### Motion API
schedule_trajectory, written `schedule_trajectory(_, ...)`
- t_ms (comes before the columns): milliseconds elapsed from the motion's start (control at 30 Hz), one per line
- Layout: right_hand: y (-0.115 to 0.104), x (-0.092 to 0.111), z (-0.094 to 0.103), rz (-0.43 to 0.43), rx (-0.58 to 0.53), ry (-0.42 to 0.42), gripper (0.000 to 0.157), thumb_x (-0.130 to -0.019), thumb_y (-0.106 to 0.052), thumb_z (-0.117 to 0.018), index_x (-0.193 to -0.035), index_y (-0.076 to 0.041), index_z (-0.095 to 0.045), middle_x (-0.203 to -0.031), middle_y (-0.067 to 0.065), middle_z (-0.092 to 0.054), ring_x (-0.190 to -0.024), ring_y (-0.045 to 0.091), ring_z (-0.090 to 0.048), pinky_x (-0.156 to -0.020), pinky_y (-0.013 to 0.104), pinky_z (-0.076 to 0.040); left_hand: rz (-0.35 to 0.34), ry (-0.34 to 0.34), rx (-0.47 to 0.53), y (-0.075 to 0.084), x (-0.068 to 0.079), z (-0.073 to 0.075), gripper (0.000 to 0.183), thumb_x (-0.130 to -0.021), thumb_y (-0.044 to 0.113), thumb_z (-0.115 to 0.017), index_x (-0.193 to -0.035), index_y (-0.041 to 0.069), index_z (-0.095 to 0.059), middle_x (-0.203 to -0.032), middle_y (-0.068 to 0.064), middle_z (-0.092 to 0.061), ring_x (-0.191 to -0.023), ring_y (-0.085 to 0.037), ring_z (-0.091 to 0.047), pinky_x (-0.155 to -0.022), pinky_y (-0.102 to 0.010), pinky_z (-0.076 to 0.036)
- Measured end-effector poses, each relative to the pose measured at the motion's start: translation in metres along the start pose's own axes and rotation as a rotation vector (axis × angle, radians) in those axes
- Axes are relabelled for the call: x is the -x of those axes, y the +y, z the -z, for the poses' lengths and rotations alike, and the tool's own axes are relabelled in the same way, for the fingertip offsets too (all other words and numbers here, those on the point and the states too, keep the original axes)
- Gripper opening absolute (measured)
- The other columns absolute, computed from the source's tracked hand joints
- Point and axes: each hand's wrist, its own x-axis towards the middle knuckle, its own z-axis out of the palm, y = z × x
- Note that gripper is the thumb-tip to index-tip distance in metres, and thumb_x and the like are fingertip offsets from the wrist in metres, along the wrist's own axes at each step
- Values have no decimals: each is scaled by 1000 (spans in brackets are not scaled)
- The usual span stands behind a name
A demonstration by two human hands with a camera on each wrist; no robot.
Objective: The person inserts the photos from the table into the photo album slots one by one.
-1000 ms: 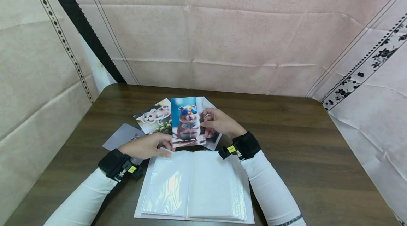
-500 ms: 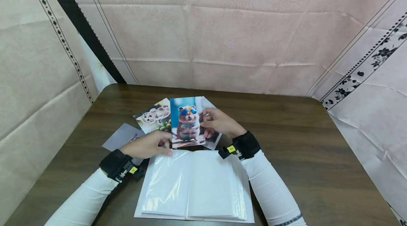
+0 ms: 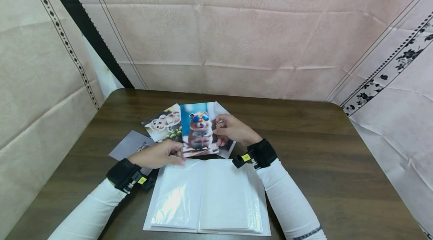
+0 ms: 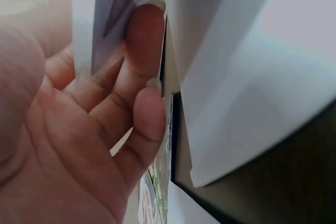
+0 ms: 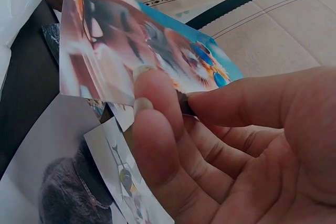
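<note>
alignment: looks like the step in hand; best done with lower edge of hamster photo [image 3: 199, 131] square to far edge of open album [image 3: 226, 195], mouth of clear sleeve [image 3: 179, 198] spread wide, no twist
grip tip: light pinch close to side edge, off printed face; likely risk, snagged corner or bent card
right hand [image 3: 229, 129]: pinching hamster photo at right edge
left hand [image 3: 157, 154]: thumb and curled fingers pinching thin sheet at album's far edge, probably clear sleeve; exact layer hard to tell
hamster photo position: between both hands, raised and tilted, lower left corner just beside left hand; beyond album, toward far edge of table [image 3: 321, 165]; touching sleeve or not, cannot tell
white-animal photo [image 3: 164, 121]: next to hamster photo, toward table's far left corner
grey photo [image 3: 128, 145]: partly behind left hand, nearer table's left edge
</note>
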Motion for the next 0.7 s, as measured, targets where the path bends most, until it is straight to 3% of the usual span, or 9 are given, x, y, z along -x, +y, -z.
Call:
schedule_trajectory(167,-1,0,-1,-3,-2,-8,28,-95,-7,-54,-122,-1,-49,-80,14,-64,-60,24,-62,-65,38,-55,21,-34,-25,-2,2,0,16,-91,38,-62,-91,23,-64,-88,5,-64,-82,-15,-54,-70,-30,-46)
schedule_trajectory(333,-2,1,-2,-12,6,-5,27,-96,-10,-54,-122,-2,-51,-83,14,-64,-61,25,-62,-66,37,-55,36,-40,-37,-3,6,4,14,-90,38,-63,-90,24,-64,-86,4,-61,-81,-16,-52,-68,-30,-44)
schedule_trajectory(567,-2,-1,-2,7,39,52,20,-96,-10,-55,-114,-3,-55,-84,12,-65,-60,24,-61,-63,35,-54,63,-37,-81,1,12,15,14,-89,37,-65,-91,24,-63,-89,1,-57,-84,-18,-53,-69,-30,-48)
schedule_trajectory(700,-2,-1,-3,10,37,72,19,-95,-9,-55,-113,-3,-56,-85,12,-66,-60,24,-61,-66,41,-55,55,-28,-85,5,15,22,11,-88,36,-66,-92,25,-65,-92,0,-57,-84,-19,-53,-69,-31,-48)
